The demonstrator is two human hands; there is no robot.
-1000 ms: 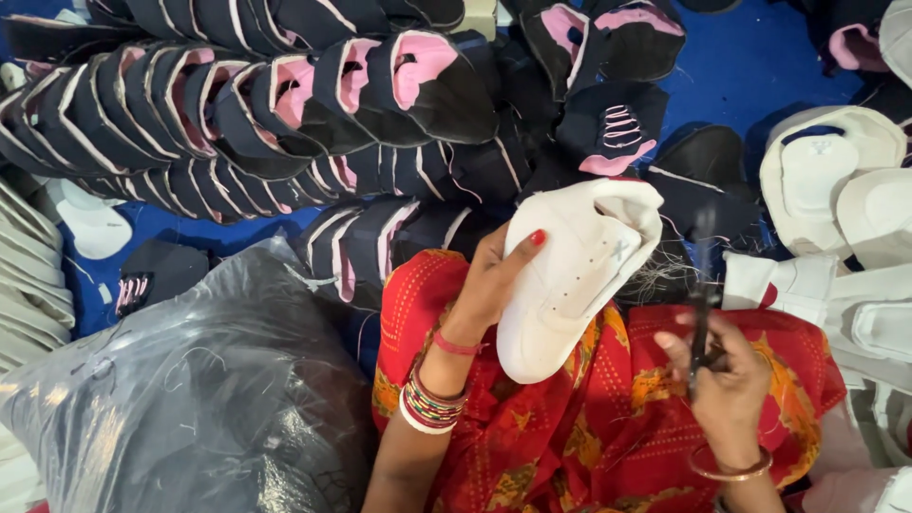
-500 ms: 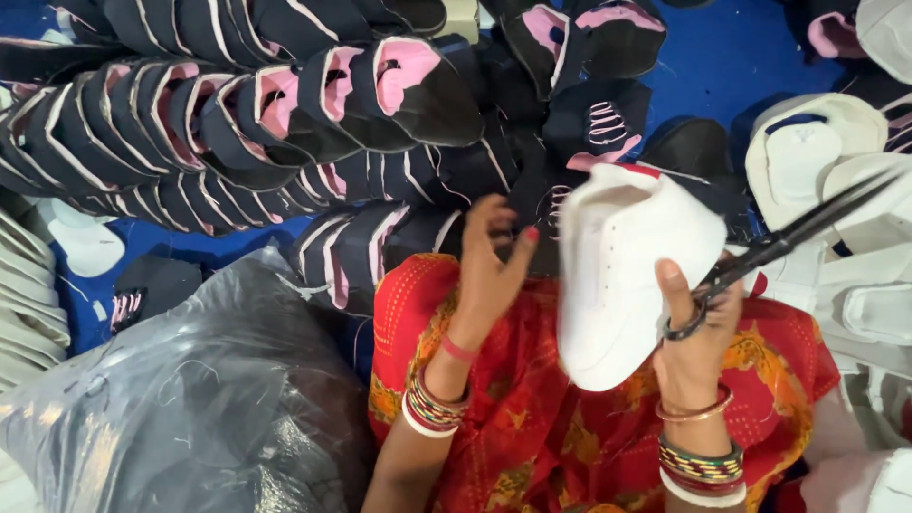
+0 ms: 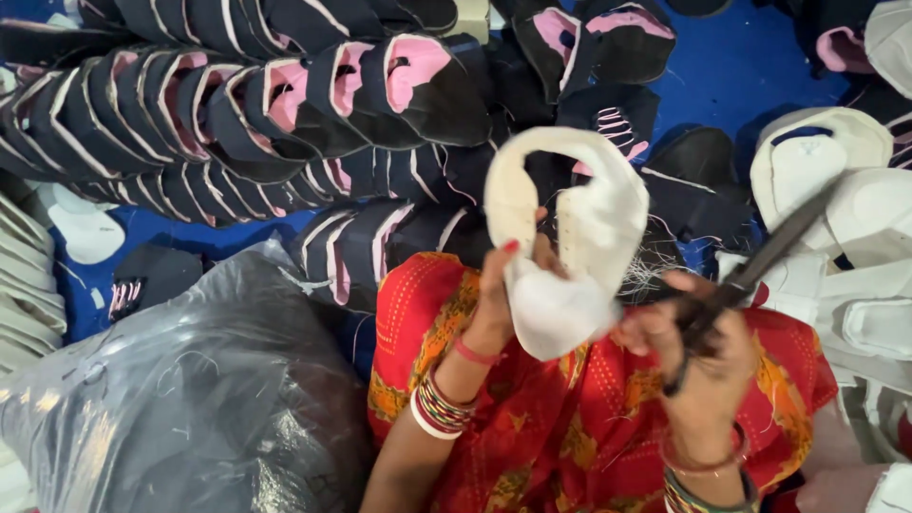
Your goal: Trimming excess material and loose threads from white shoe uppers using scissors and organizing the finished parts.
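Seen from above, a person sits on a blue floor with a red and orange patterned cloth across the lap. The left hand, fingers closed in a grip, holds a white shoe upper up over the lap, its opening turned toward the camera. The right hand is closed around the handles of dark scissors, whose blades point up and to the right, just beside the white upper; motion blur makes it hard to tell whether the blades touch it. Bangles circle both wrists.

The floor is crowded. Rows of black shoe uppers with pink lining lie overlapped across the top and left, reaching down to the lap. At the right, a heap of white shoe uppers rests on the blue surface. At the lower left, a large grey plastic bag bulges, just beside the person's knee. Pale flat pieces are stacked at the far left edge.
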